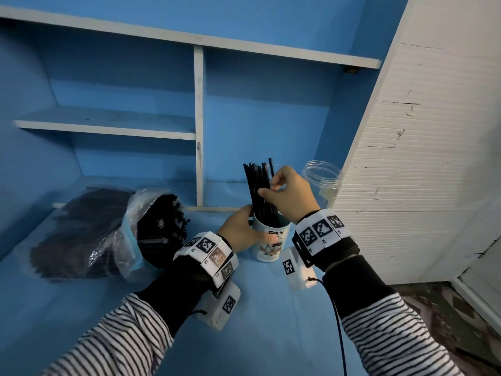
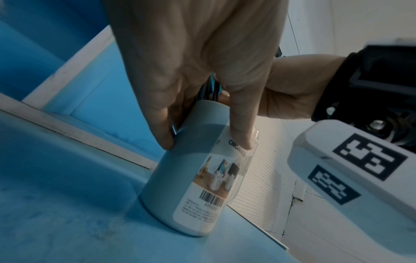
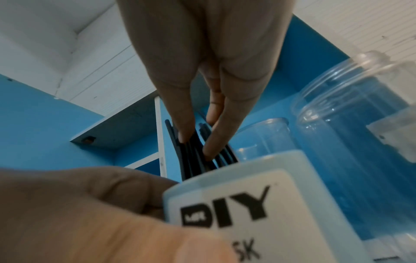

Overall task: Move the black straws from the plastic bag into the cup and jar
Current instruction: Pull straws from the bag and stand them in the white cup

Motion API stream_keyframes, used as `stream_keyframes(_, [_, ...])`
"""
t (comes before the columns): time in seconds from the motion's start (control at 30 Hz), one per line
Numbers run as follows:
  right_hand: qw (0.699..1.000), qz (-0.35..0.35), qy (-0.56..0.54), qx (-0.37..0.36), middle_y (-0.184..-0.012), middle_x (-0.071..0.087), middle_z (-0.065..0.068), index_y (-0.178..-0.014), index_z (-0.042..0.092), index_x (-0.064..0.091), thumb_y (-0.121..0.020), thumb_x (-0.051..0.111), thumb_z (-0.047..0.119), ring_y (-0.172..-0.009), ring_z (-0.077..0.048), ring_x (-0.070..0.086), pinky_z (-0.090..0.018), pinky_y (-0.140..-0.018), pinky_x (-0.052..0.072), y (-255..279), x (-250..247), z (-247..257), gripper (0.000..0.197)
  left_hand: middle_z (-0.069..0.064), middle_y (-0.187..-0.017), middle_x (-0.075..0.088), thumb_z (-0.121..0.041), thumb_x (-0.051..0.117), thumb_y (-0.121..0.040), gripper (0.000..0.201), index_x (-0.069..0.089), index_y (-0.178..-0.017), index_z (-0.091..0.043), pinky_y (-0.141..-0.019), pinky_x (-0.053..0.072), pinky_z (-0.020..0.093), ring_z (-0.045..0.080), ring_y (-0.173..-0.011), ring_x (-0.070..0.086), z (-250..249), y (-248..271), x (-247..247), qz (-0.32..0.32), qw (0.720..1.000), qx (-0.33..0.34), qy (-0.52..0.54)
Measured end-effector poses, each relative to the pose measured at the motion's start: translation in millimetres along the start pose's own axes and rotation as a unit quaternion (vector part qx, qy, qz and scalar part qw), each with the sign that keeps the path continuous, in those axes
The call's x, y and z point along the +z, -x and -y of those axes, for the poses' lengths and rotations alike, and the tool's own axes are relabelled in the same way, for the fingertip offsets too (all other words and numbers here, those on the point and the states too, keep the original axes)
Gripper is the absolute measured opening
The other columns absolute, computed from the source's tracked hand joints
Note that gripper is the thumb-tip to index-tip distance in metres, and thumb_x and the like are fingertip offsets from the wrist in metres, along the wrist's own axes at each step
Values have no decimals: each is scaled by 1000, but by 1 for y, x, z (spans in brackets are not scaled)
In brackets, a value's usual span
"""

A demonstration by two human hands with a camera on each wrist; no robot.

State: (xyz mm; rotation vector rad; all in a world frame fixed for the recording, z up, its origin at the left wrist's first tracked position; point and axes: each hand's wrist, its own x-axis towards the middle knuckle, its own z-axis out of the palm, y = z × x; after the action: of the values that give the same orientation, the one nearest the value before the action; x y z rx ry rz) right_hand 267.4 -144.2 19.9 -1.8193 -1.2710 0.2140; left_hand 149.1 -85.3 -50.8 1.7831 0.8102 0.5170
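A pale cup [image 1: 269,241] with a DIY label stands upright on the blue shelf surface, with several black straws [image 1: 257,185] standing in it. My left hand [image 1: 244,226] grips the cup's side; in the left wrist view its thumb and a finger [image 2: 242,135] clamp the cup [image 2: 180,178]. My right hand [image 1: 267,188] is above the rim, pinching the upright straws [image 3: 191,165] between thumb and fingertips [image 3: 208,153]. A clear, open jar [image 1: 322,183] with no straws inside stands right behind the cup. The plastic bag [image 1: 130,226] lies to the left, packed with black straws.
White shelf boards and a vertical divider [image 1: 199,131] stand behind the cup against the blue back wall. A white ribbed panel [image 1: 420,158] closes off the right side close to the jar. The blue surface [image 1: 244,335] runs toward me in front of the cup.
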Motion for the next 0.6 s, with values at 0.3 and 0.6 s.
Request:
stream_keyframes(0.3, [985, -81, -43, -149, -74, 58, -1, -78, 12, 53, -85, 63, 12, -65, -12, 52, -11, -60, 39, 29, 6, 35, 12, 2, -124, 60, -18, 73, -79, 38, 58, -112, -28, -102, 45, 32, 15, -109, 58, -3, 40, -38, -89, 992, 7, -91])
stream_keyframes(0.6, [975, 208, -9, -74, -96, 66, 1, -108, 11, 64, -89, 65, 18, -88, -13, 62, -6, -70, 43, 46, 72, 21, 21, -6, -97, 68, -6, 64, -84, 23, 66, -90, -28, -84, 49, 21, 9, -89, 64, -27, 99, -139, -292, 939, 132, -128])
